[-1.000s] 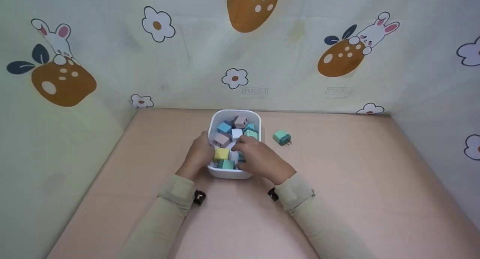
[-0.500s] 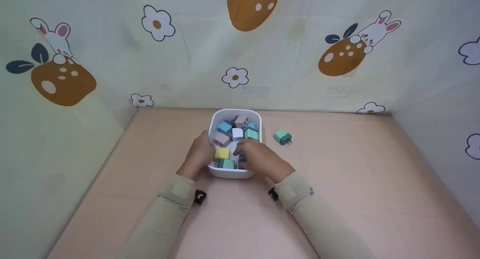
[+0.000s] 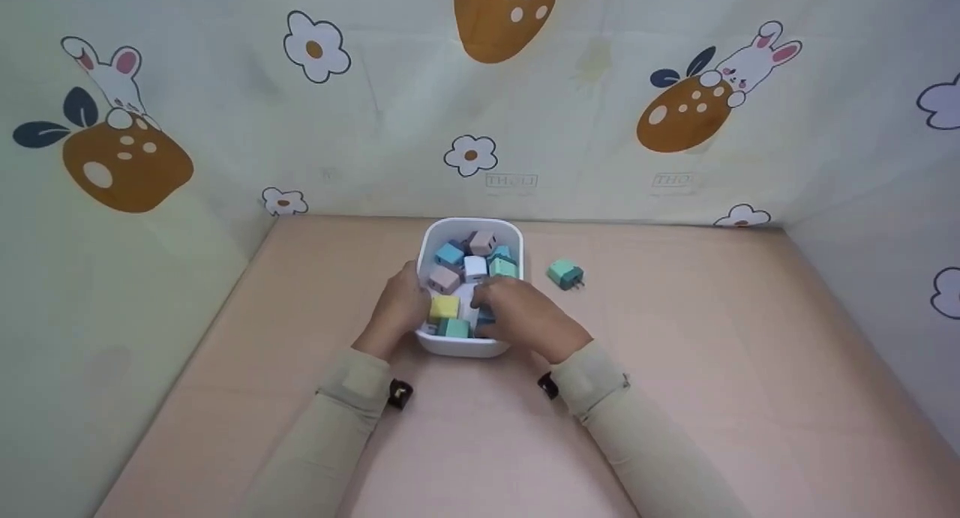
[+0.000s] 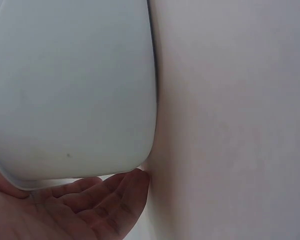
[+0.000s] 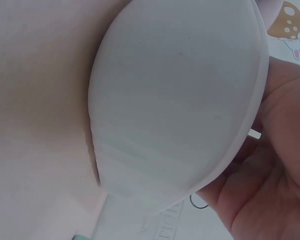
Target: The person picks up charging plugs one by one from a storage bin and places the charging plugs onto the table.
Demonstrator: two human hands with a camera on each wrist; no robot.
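A white plastic bin (image 3: 459, 347) holds several two-tone charger plugs. My left hand (image 3: 403, 300) grips its left wall; in the left wrist view, the fingers (image 4: 125, 205) lie along the bin's outer side. My right hand (image 3: 525, 315) reaches over the right wall with its fingers curled down inside. A dark blue charger plug (image 3: 486, 319) shows between thumb and index finger, mostly hidden by the hand. Left of it lie a yellow charger plug (image 3: 445, 306) and a green one (image 3: 454, 328). Farther back sit pink, blue, white (image 3: 475, 267) and green plugs.
A single green charger plug (image 3: 564, 273) lies on the pinkish table (image 3: 690, 353), right of the bin, its prongs pointing right. A patterned cloth (image 3: 375, 128) rises behind the table's back edge and along both sides.
The right hand's fingers have shifted slightly right inside the bin. Dark blue now shows under them where teal showed before. The left hand and bin have stayed in place.
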